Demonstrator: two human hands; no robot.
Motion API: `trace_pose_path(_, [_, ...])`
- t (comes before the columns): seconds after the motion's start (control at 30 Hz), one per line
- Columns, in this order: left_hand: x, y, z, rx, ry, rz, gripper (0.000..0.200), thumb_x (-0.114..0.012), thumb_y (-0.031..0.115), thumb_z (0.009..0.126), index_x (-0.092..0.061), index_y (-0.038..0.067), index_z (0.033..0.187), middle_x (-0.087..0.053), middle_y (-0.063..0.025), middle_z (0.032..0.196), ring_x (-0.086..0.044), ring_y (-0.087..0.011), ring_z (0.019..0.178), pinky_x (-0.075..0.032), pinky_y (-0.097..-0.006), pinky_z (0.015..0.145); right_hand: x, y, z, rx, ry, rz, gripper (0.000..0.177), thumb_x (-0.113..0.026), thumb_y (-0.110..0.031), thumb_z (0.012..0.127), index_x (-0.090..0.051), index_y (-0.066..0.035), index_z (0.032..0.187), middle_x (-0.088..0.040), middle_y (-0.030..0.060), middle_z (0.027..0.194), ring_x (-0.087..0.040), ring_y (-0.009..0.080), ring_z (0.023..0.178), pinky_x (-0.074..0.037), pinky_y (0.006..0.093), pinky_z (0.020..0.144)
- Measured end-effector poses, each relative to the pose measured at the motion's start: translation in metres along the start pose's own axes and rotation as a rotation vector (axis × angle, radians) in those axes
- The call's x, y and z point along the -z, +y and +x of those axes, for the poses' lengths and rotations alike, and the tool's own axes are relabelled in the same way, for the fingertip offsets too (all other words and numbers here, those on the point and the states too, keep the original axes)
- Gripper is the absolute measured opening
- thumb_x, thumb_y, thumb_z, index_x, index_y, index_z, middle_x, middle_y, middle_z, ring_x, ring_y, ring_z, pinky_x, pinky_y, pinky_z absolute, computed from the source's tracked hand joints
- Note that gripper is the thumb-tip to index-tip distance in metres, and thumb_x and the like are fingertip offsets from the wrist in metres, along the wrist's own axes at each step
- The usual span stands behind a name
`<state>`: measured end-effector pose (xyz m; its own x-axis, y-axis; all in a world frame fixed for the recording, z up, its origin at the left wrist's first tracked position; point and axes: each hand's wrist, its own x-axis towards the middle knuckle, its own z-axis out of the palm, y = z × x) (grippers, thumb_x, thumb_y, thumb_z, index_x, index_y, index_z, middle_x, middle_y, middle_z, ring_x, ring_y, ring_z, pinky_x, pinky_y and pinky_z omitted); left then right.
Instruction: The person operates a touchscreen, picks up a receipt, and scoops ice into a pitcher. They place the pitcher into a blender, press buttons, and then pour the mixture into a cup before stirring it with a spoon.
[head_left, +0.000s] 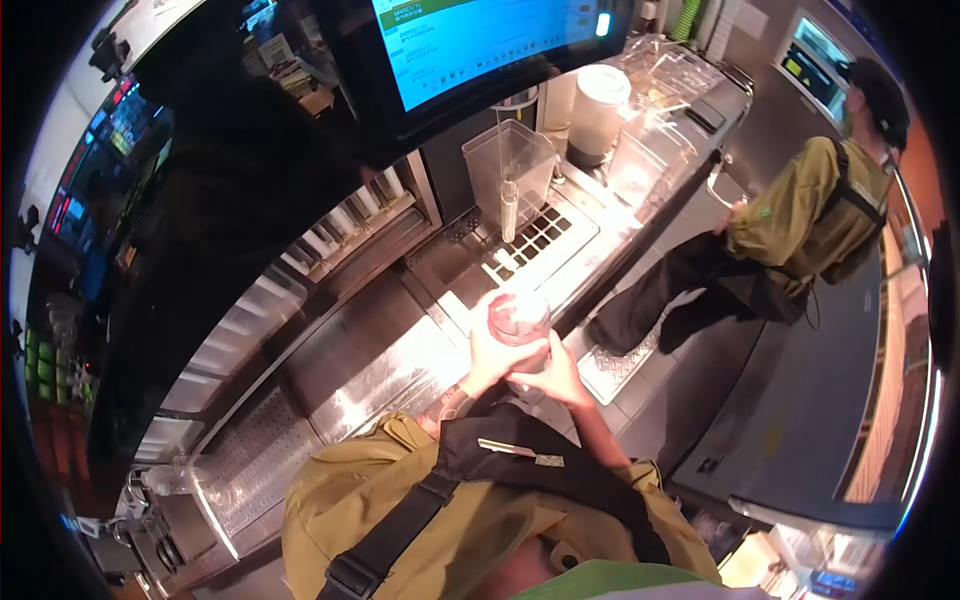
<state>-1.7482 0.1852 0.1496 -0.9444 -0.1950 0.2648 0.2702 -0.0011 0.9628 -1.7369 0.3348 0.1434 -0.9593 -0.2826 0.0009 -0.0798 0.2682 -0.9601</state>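
Observation:
A clear cup with something reddish at its rim or inside is held in front of my body, above the counter's front edge. My left hand wraps round its left side, fingers closed. My right hand closes on the lower right side of the same cup, so its lower part is mostly hidden. Bright light washes out the cup's contents. Just beyond the cup is a drip grate set in the counter, with a clear square pitcher standing at its back.
A lit order screen hangs over the counter. Right of the pitcher stand a white-lidded container and clear bins. Cup dispensers line the left side. A co-worker in an olive shirt is at the right, near a floor mat.

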Motion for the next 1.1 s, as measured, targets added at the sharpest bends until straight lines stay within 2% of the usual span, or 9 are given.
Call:
trace_pose_path(0.07, [0.005,-0.001,0.032,-0.058,0.053,0.067,0.097,-0.09,0.02,0.052,-0.035,0.001,0.129,-0.054,-0.0169,0.119,-0.056,-0.0255,0.11,-0.047,-0.0377,0.094,0.02,0.023,0.051,0.149,-0.126,-0.279,0.096,-0.089,-0.031,0.049,-0.045,0.001,0.128,-0.056,0.0193,0.121,-0.052,0.028,0.116,-0.04,0.038,0.099])
trace_pose_path(0.13, [0.009,-0.004,0.056,-0.155,0.152,0.181,0.098,-0.09,0.021,0.052,-0.034,0.002,0.13,-0.055,-0.0169,0.118,-0.057,-0.0256,0.109,-0.047,-0.0378,0.093,0.047,0.014,0.096,0.053,-0.319,-0.166,0.093,-0.088,-0.034,0.049,-0.049,0.0,0.127,-0.057,0.0172,0.119,-0.054,0.0255,0.112,-0.041,0.0365,0.098])
trace_pose_path(0.2, [0.01,-0.018,0.075,-0.179,0.203,0.217,0.101,-0.091,0.023,0.05,-0.033,0.003,0.131,-0.058,-0.0165,0.114,-0.058,-0.0249,0.108,-0.048,-0.0372,0.093,0.061,0.034,0.139,-0.108,-0.27,-0.214,0.083,-0.087,-0.033,0.056,-0.051,-0.002,0.124,-0.06,0.015,0.115,-0.056,0.0245,0.108,-0.043,0.0349,0.095])
trace_pose_path(0.33, [-0.006,-0.012,0.092,-0.107,0.238,0.358,0.096,-0.089,0.023,0.051,-0.037,0.002,0.128,-0.058,-0.0145,0.115,-0.058,-0.0235,0.106,-0.047,-0.0362,0.094,0.04,0.021,0.22,0.015,0.117,-0.123,0.059,-0.078,-0.032,0.073,-0.056,-0.002,0.119,-0.062,0.0121,0.11,-0.06,0.0214,0.1,-0.045,0.0337,0.09])
trace_pose_path(0.4, [-0.015,-0.012,0.091,-0.082,0.25,0.404,0.094,-0.089,0.023,0.051,-0.039,0.002,0.127,-0.058,-0.0137,0.115,-0.058,-0.023,0.105,-0.046,-0.0356,0.094,0.022,0.043,0.26,0.065,0.047,0.087,0.043,-0.072,-0.031,0.081,-0.061,-0.001,0.11,-0.064,0.0102,0.106,-0.059,0.0166,0.099,-0.046,0.0311,0.087])
trace_pose_path(0.57, [-0.041,-0.01,0.087,0.011,0.451,0.408,0.092,-0.088,0.021,0.049,-0.041,0.002,0.126,-0.056,-0.013,0.116,-0.055,-0.0229,0.109,-0.042,-0.0356,0.097,0.003,0.024,0.282,-0.063,-0.085,0.264,0.044,-0.055,-0.042,0.09,-0.059,0.0,0.08,-0.056,0.0036,0.065,-0.05,0.01,0.064,-0.041,0.0283,0.059])
trace_pose_path(0.8, [-0.056,-0.011,0.087,0.018,0.537,0.443,0.093,-0.087,0.02,0.05,-0.04,0.001,0.127,-0.054,-0.013,0.117,-0.052,-0.0237,0.11,-0.041,-0.0362,0.098,0.013,0.013,0.286,0.038,-0.147,0.052,0.041,-0.054,-0.038,0.09,-0.06,0.003,0.084,-0.059,0.0201,0.065,-0.059,0.0298,0.062,-0.045,0.0385,0.061])
trace_pose_path(0.97, [-0.053,-0.019,0.087,-0.026,0.533,0.458,0.093,-0.087,0.02,0.05,-0.039,0.0,0.127,-0.053,-0.0129,0.117,-0.051,-0.0236,0.111,-0.039,-0.0365,0.099,-0.007,0.042,0.293,0.007,-0.134,0.023,0.048,-0.045,-0.042,0.093,-0.061,0.003,0.092,-0.062,0.0283,0.083,-0.059,0.0458,0.086,-0.045,0.0472,0.073])
trace_pose_path(1.1, [-0.054,-0.014,0.087,-0.029,0.526,0.431,0.093,-0.087,0.021,0.049,-0.039,0.001,0.127,-0.055,-0.0114,0.117,-0.052,-0.0232,0.112,-0.04,-0.036,0.099,-0.021,0.066,0.306,0.067,-0.173,0.033,0.053,-0.041,-0.045,0.094,-0.06,0.004,0.086,-0.061,0.0281,0.084,-0.059,0.0441,0.084,-0.045,0.0467,0.074])
